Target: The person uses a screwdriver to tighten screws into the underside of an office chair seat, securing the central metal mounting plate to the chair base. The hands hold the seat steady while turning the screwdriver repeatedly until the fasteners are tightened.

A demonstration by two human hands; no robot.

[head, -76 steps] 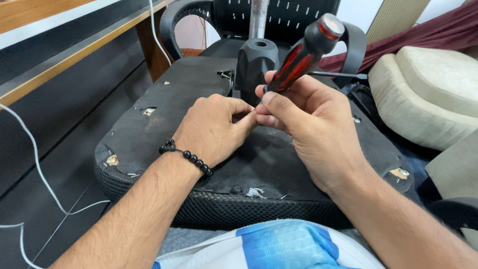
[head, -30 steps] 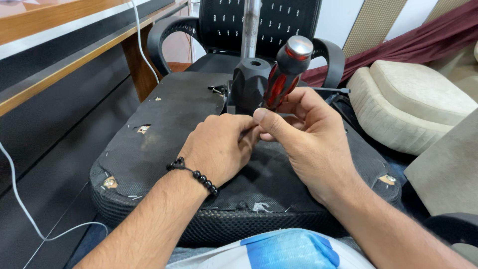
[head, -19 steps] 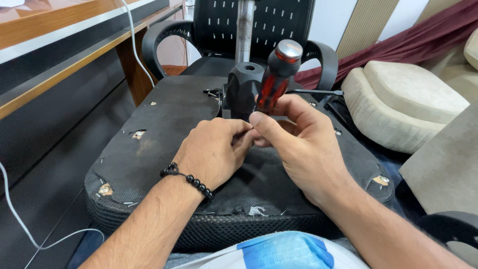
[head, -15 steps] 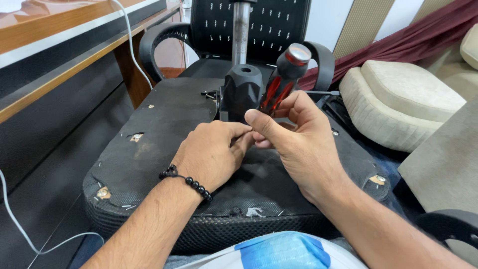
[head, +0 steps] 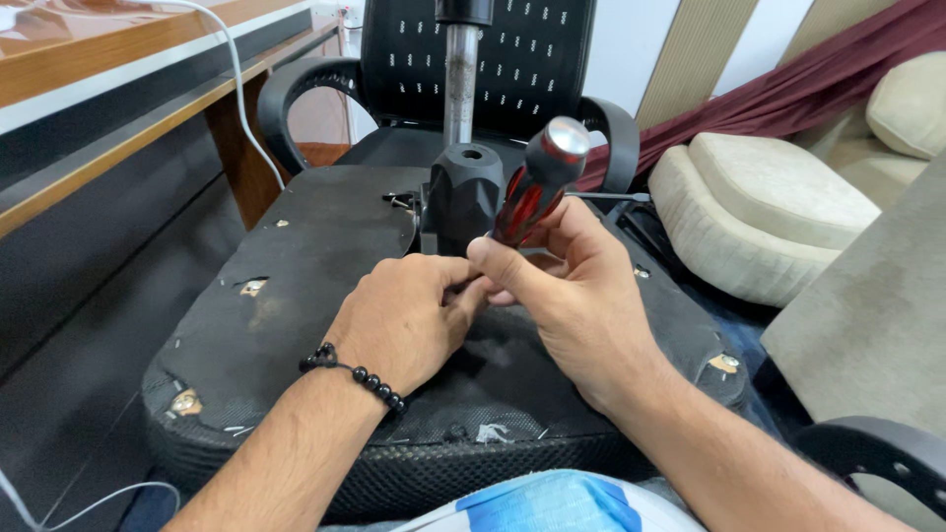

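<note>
A person's two bare hands work on the black underside of an upturned office chair seat, seen from above by a head-worn camera. The right hand is wrapped firmly around a screwdriver with a red and black handle and a silver metal cap; the handle tilts up and away to the right, and its shaft is hidden behind the fingers. The left hand rests on the seat base just beside the right, its fingertips pinched together near where the tool's tip would be; what they pinch, if anything, cannot be made out. A bracelet of black beads circles the left wrist. Directly behind the hands stands a black angular plastic housing, with a grey metal column rising from it. A second black mesh-backed office chair stands further back. A wooden desk runs along the left, and cream cushions lie to the right.
</note>
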